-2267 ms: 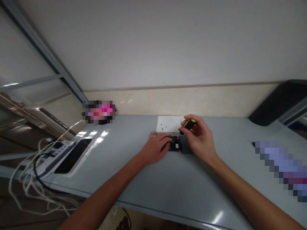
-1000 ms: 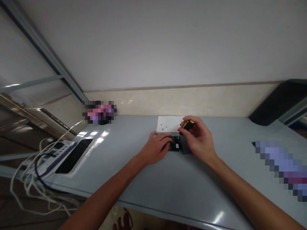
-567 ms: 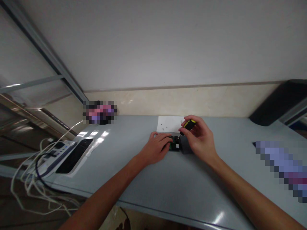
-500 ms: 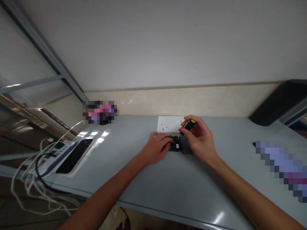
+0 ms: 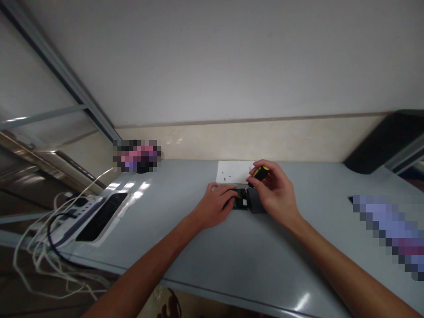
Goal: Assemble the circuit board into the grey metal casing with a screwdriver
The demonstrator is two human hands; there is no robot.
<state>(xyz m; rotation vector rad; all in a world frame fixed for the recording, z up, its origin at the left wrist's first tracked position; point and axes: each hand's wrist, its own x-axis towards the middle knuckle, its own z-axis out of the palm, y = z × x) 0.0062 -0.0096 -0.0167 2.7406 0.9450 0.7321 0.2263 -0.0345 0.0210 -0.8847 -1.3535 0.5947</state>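
A green and black circuit board lies on the table, its left end covered by my left hand. The fingers of that hand are bent over the board and hold it down. Between the fingertips and thumb of my right hand is a screwdriver with a yellow and black handle. It is tilted, its lower end toward the board's right end; the tip is too small to make out. A dark grey block adjoins the board on the right, partly behind my right hand. Several tiny dark screws lie on a white sheet behind the board.
On the left of the grey table are a black phone-like slab, a white power strip and tangled white cables. A blurred-out object stands at the back left, another lies at right. A black cylinder leans back right.
Both hands stay almost in place, with the screwdriver still over the board's right end. The whole view has shifted very slightly.
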